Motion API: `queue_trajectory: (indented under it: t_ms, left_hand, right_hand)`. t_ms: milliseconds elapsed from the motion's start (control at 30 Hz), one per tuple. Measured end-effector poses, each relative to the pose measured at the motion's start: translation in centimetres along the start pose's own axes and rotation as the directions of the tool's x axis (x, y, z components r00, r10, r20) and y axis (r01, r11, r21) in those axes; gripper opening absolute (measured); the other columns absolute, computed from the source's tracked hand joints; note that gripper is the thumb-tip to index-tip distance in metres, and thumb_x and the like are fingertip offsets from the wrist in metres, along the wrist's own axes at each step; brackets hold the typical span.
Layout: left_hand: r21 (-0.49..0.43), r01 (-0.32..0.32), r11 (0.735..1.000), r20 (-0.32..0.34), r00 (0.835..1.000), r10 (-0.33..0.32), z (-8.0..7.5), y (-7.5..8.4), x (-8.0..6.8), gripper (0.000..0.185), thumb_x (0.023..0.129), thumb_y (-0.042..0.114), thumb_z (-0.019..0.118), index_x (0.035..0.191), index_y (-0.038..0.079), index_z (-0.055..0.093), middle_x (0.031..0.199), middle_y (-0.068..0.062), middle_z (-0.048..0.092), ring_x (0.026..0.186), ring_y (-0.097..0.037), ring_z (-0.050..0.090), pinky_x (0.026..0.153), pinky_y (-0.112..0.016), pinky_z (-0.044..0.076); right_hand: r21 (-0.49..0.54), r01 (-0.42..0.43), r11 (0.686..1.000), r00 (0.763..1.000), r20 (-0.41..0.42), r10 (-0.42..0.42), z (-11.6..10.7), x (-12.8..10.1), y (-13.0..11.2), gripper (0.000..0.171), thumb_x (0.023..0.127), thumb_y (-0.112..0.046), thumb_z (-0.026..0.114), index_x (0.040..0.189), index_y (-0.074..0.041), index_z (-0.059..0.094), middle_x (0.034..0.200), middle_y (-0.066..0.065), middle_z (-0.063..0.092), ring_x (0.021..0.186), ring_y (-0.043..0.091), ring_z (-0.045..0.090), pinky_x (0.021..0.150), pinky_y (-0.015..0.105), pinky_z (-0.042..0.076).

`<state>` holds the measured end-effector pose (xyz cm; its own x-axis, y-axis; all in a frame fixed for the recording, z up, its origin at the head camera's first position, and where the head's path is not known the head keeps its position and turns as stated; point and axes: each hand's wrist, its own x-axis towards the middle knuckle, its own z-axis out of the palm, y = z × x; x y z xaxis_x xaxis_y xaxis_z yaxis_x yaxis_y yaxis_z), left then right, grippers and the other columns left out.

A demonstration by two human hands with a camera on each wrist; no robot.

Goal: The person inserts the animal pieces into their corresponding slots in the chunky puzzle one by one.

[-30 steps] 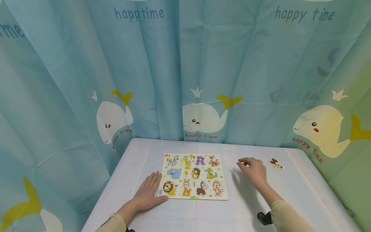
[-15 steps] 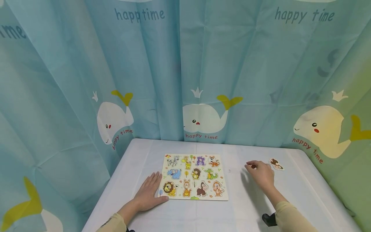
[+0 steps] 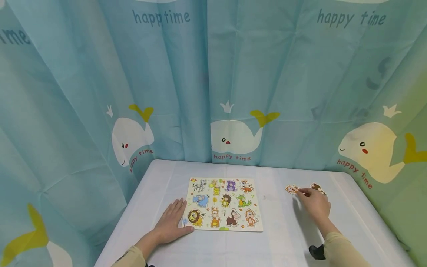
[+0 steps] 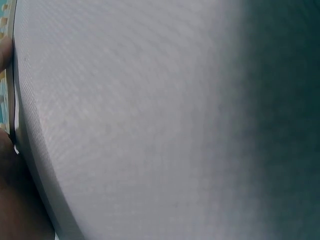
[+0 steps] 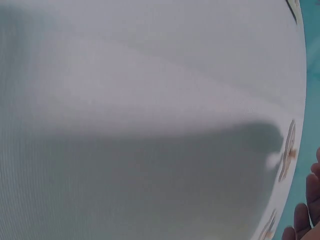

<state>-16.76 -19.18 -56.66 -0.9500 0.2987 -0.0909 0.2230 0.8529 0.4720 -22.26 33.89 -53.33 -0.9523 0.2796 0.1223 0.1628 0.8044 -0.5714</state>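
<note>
Monkey-face puzzle piece (image 3: pixel 292 189) lies on the white tablecloth (image 3: pixel 287 226), well to the right of the wooden animal puzzle board (image 3: pixel 222 203) and just left of a second loose piece, a brown animal cutout (image 3: pixel 317 187), near the table's far right edge. Right hand (image 3: pixel 313 203) rests between these two pieces, its fingertips (image 3: pixel 299 191) touching the right edge of the monkey-face piece; whether it pinches the piece or merely touches it cannot be told from the head view. In the right wrist view the piece appears edge-on (image 5: pixel 288 150) at the far right, with fingertips (image 5: pixel 306 220) just beside it. Left hand (image 3: pixel 171 221) lies flat, fingers straight, on the cloth against the board's near left corner, thumb along the front edge next to the lion piece (image 3: pixel 195 216). The board carries animal pieces set in rows. A blue whale-print curtain (image 3: pixel 213 85) hangs behind the table.
</note>
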Motion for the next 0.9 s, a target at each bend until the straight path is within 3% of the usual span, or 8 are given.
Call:
queue_trajectory:
  t_ms: [333,733,900]
  left_hand:
    - [-0.007,0.009,1.000,0.017,1.000,-0.009,0.0,0.0,-0.1,0.110,0.087,0.070,0.063,0.162,0.001,0.023,0.170,-0.015,0.017,0.157,-0.033,0.008,0.125,-0.052,0.007]
    - [-0.002,0.010,1.000,0.012,1.000,-0.010,-0.1,0.1,-0.1,0.110,0.086,0.071,0.063,0.162,0.001,0.023,0.170,-0.015,0.017,0.157,-0.034,0.008,0.125,-0.053,0.008]
    - [-0.008,0.011,1.000,0.023,1.000,-0.011,-0.1,0.1,0.0,0.110,0.086,0.070,0.064,0.162,0.002,0.023,0.170,-0.015,0.017,0.157,-0.034,0.008,0.125,-0.053,0.007]
  right_hand:
    - [0.034,-0.141,0.989,0.990,0.010,0.141,-1.3,0.3,1.4,0.040,0.101,-0.027,0.057,0.124,0.004,0.067,0.133,0.033,0.059,0.114,0.054,0.046,0.089,0.067,0.032]
    - [0.065,-0.253,0.965,0.966,-0.033,0.256,-2.6,2.1,4.2,0.046,0.102,-0.030,0.050,0.129,0.006,0.061,0.127,0.032,0.059,0.108,0.052,0.045,0.088,0.066,0.031]
    - [0.113,-0.303,0.946,0.951,-0.034,0.308,-2.5,2.4,4.6,0.049,0.103,-0.030,0.051,0.132,0.008,0.058,0.129,0.033,0.056,0.111,0.052,0.043,0.093,0.067,0.028]
